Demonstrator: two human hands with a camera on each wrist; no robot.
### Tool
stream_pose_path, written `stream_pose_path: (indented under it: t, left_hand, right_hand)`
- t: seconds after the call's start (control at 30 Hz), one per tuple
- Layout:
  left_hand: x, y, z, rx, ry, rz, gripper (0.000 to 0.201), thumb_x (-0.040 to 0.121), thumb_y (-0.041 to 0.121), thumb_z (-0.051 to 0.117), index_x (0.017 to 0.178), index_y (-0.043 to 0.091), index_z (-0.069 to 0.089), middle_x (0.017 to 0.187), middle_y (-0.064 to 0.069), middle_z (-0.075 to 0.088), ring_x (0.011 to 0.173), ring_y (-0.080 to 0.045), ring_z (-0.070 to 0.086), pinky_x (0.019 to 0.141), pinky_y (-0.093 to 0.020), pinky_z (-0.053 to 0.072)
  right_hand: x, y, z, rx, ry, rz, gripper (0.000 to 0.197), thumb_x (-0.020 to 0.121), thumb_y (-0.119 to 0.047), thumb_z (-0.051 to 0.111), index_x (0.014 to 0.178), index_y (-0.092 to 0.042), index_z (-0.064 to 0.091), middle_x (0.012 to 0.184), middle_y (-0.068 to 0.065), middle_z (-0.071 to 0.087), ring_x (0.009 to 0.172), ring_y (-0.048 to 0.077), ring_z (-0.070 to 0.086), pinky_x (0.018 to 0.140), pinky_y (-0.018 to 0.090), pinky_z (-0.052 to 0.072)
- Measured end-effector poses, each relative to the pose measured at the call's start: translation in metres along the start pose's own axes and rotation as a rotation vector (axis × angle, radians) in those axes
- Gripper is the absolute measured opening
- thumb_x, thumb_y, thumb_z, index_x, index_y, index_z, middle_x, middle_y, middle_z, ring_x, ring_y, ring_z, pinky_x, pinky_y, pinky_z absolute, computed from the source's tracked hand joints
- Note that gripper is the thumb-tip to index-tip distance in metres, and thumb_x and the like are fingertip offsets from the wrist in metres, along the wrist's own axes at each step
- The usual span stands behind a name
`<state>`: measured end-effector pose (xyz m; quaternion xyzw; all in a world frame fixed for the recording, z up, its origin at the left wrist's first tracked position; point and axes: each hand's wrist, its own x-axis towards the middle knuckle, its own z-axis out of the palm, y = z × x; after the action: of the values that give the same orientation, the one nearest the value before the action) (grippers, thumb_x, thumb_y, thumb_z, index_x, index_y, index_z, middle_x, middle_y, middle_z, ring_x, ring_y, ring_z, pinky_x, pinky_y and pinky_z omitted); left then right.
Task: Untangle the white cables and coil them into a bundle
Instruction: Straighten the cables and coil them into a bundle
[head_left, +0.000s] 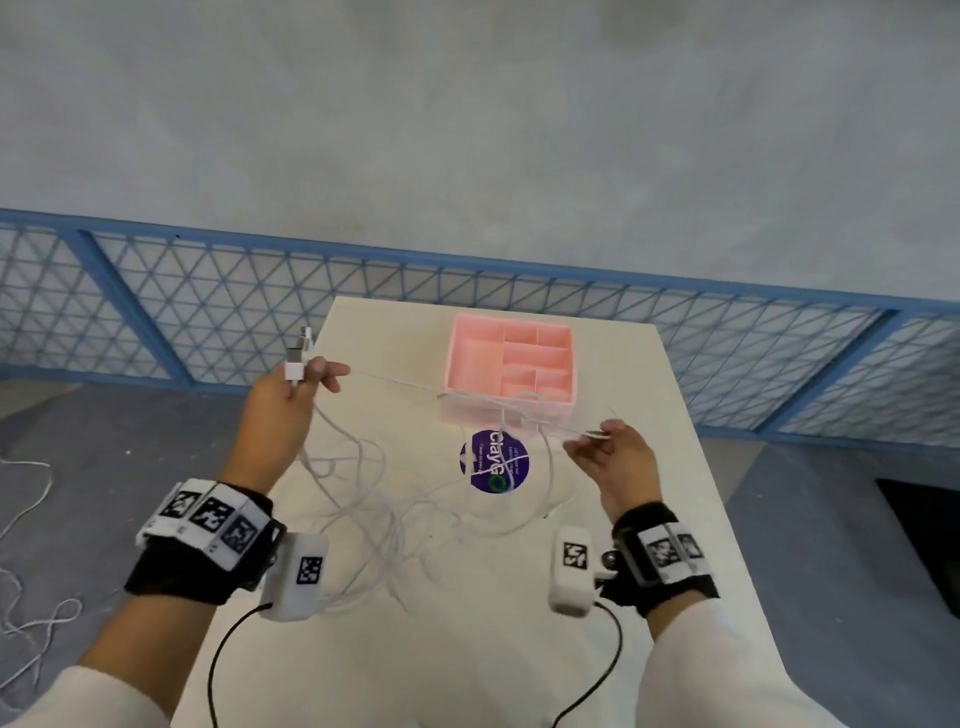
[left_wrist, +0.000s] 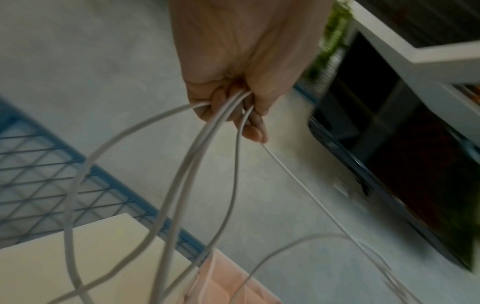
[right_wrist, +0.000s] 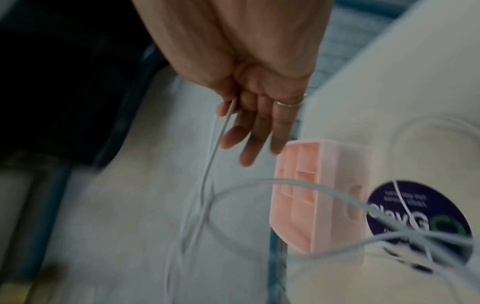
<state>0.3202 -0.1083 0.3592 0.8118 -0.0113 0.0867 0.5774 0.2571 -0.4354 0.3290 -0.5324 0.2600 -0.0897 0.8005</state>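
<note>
A tangle of thin white cables (head_left: 384, 514) hangs over the white table (head_left: 467, 649). My left hand (head_left: 306, 382) is raised at the table's left edge and grips several strands (left_wrist: 207, 131), with white USB plugs (head_left: 297, 358) sticking up above the fingers. My right hand (head_left: 605, 447) pinches one strand (right_wrist: 221, 127) between thumb and forefinger, its other fingers (right_wrist: 255, 144) straight. A taut strand (head_left: 441, 388) runs between both hands, in front of the pink box.
A pink divided organizer box (head_left: 511, 371) stands at the table's far middle. A round purple sticker (head_left: 493, 461) lies in front of it. A blue wire fence (head_left: 156, 306) runs behind the table. More white cable (head_left: 31, 613) lies on the floor at the left.
</note>
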Motion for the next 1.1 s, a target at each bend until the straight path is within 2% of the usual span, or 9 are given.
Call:
stream_pose_path:
  t: [0.1, 0.23, 0.37, 0.5, 0.67, 0.83, 0.93, 1.03, 1.1]
  left_hand:
    - [-0.002, -0.003, -0.003, 0.088, 0.016, 0.036, 0.034, 0.097, 0.045, 0.042, 0.076, 0.038, 0.068, 0.074, 0.023, 0.065, 0.067, 0.0, 0.053, 0.067, -0.02, 0.039]
    - [-0.008, 0.001, 0.006, 0.105, -0.015, 0.031, 0.033, 0.1, 0.031, 0.039, 0.077, 0.036, 0.063, 0.086, 0.012, 0.065, 0.067, 0.008, 0.053, 0.061, -0.013, 0.036]
    - [-0.018, 0.001, 0.014, 0.044, -0.113, -0.003, 0.037, 0.099, 0.033, 0.041, 0.074, 0.036, 0.067, 0.089, 0.008, 0.068, 0.084, 0.006, 0.057, 0.075, -0.012, 0.038]
    - [-0.029, 0.008, 0.033, 0.07, -0.277, -0.038, 0.031, 0.098, 0.035, 0.043, 0.087, 0.023, 0.069, 0.081, 0.016, 0.069, 0.067, -0.003, 0.058, 0.07, -0.027, 0.042]
    - [-0.038, 0.018, 0.035, 0.172, -0.481, -0.134, 0.029, 0.093, 0.049, 0.046, 0.107, 0.031, 0.064, 0.105, 0.019, 0.061, 0.058, -0.019, 0.067, 0.052, -0.029, 0.053]
    - [-0.036, 0.026, 0.025, 0.163, -0.41, -0.036, 0.031, 0.094, 0.047, 0.045, 0.083, 0.035, 0.071, 0.097, 0.015, 0.071, 0.083, -0.007, 0.067, 0.079, -0.034, 0.047]
    - [-0.034, 0.038, 0.026, 0.426, -0.351, 0.14, 0.035, 0.092, 0.05, 0.044, 0.084, 0.03, 0.072, 0.124, 0.019, 0.058, 0.124, -0.008, 0.044, 0.103, -0.041, 0.033]
    - [-0.035, 0.055, 0.043, 0.552, -0.446, 0.306, 0.041, 0.091, 0.05, 0.041, 0.089, 0.026, 0.073, 0.14, 0.014, 0.043, 0.139, -0.008, 0.023, 0.118, -0.039, 0.002]
    - [-0.037, 0.057, 0.065, 0.614, -0.587, 0.364, 0.04, 0.092, 0.051, 0.04, 0.098, 0.026, 0.071, 0.145, 0.007, 0.045, 0.14, -0.014, 0.029, 0.118, -0.037, 0.005]
  right_hand:
    - [0.005, -0.001, -0.014, -0.058, 0.127, 0.024, 0.025, 0.096, -0.013, 0.03, 0.078, -0.014, 0.047, 0.061, 0.005, 0.037, 0.038, 0.011, 0.039, 0.039, 0.02, 0.043]
    - [0.006, -0.009, -0.013, -0.011, 0.05, -0.062, 0.026, 0.097, -0.014, 0.033, 0.074, -0.012, 0.047, 0.071, 0.007, 0.056, 0.073, 0.023, 0.062, 0.069, 0.035, 0.055]
    - [-0.004, -0.014, 0.002, 0.182, -0.22, 0.038, 0.018, 0.098, -0.02, 0.032, 0.091, -0.013, 0.046, 0.058, 0.009, 0.064, 0.063, 0.031, 0.068, 0.067, 0.037, 0.058]
    - [-0.021, -0.019, 0.033, 0.015, -0.408, 0.045, 0.023, 0.101, -0.024, 0.028, 0.107, -0.012, 0.047, 0.058, 0.006, 0.063, 0.054, 0.025, 0.066, 0.062, 0.035, 0.059]
    - [-0.02, -0.026, 0.041, -0.193, -0.422, 0.015, 0.028, 0.1, -0.029, 0.033, 0.117, -0.016, 0.05, 0.094, 0.008, 0.055, 0.041, 0.015, 0.051, 0.055, 0.034, 0.055]
    - [-0.018, -0.017, 0.033, -0.691, -0.469, -0.006, 0.058, 0.086, -0.031, 0.063, 0.135, -0.033, 0.033, 0.09, 0.0, 0.064, 0.041, 0.004, 0.043, 0.046, 0.02, 0.041]
    - [-0.019, -0.008, 0.032, -0.71, -0.436, -0.092, 0.07, 0.075, -0.008, 0.074, 0.132, -0.024, 0.036, 0.092, 0.007, 0.068, 0.049, -0.003, 0.057, 0.044, 0.007, 0.037]
    - [-0.02, -0.008, 0.039, -0.737, -0.438, -0.178, 0.069, 0.074, -0.008, 0.075, 0.131, -0.021, 0.038, 0.099, 0.003, 0.068, 0.065, -0.006, 0.065, 0.058, 0.006, 0.045]
    - [-0.023, -0.009, 0.045, -0.742, -0.49, -0.211, 0.068, 0.078, -0.009, 0.072, 0.133, -0.022, 0.035, 0.09, -0.01, 0.068, 0.075, -0.001, 0.068, 0.076, 0.014, 0.05]
